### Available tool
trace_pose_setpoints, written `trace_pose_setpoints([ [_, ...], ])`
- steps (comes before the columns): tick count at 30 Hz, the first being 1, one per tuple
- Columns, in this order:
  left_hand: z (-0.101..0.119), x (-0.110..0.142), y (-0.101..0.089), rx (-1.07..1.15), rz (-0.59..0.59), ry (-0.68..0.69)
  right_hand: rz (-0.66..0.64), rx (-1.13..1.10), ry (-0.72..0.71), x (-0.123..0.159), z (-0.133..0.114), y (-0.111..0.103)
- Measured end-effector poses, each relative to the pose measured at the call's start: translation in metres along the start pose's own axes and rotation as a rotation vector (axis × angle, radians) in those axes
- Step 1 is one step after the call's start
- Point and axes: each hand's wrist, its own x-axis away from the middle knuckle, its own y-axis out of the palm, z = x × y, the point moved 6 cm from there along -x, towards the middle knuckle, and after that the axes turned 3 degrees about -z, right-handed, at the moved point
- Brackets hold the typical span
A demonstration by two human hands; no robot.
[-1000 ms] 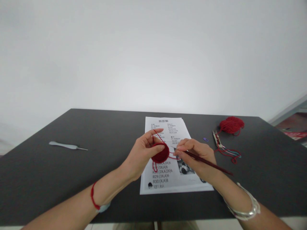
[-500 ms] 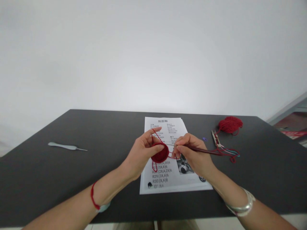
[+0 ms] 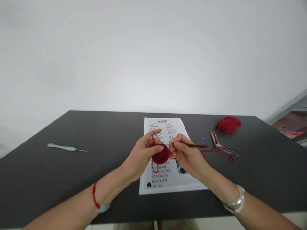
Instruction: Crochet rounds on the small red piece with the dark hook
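My left hand (image 3: 141,153) pinches a small round piece of red crochet (image 3: 160,156) between thumb and fingers, and red yarn loops over its raised index finger. A loose loop of yarn dangles below the piece. In my right hand (image 3: 185,153) is a crochet hook (image 3: 195,145) with a dark red handle, gripped like a pencil. The hook's thin metal shaft points left and reaches the top edge of the crochet; its very tip is hard to make out. Beneath both hands lies a printed pattern sheet (image 3: 159,188), partly covered by them.
To the right, a ball of red yarn (image 3: 229,124) sits behind small scissors (image 3: 214,138), with yarn strands trailing around them. A small purple stitch marker (image 3: 203,139) lies nearby. On the left of the black table (image 3: 72,179) rests a grey-handled crochet hook (image 3: 62,147).
My right hand has shifted slightly left, bringing the hook closer to the crochet piece, and the handle is now more level. My left hand keeps its hold almost unmoved.
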Motion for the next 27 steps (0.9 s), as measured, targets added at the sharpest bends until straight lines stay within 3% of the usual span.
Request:
trace_pose_setpoints([
  [3,-0.001,0.0,0.0,-0.001,0.0,-0.008,0.001,0.029,-0.014,-0.001,0.004,-0.002],
  [8,0.0,0.002,0.002,0.012,0.005,-0.024,-0.001,0.373,-0.224,0.006,-0.005,-0.008],
  [11,0.0,0.003,0.003,0.037,-0.009,-0.062,0.009,0.46,-0.291,0.008,-0.011,-0.006],
  [13,0.0,0.003,0.004,0.038,-0.021,-0.068,0.006,0.409,-0.265,0.006,-0.012,-0.005],
  [18,0.003,0.002,0.003,-0.028,-0.034,-0.02,-0.013,0.143,-0.039,0.0,-0.004,-0.002],
  [20,0.003,0.002,0.002,-0.027,-0.027,-0.004,-0.011,0.218,-0.105,0.002,-0.006,-0.002],
  [24,-0.004,0.002,0.003,0.095,-0.014,-0.088,0.011,0.556,-0.388,0.013,-0.016,-0.001],
  [27,-0.004,0.003,0.003,0.117,0.012,-0.087,0.008,0.601,-0.417,0.014,-0.017,0.0],
])
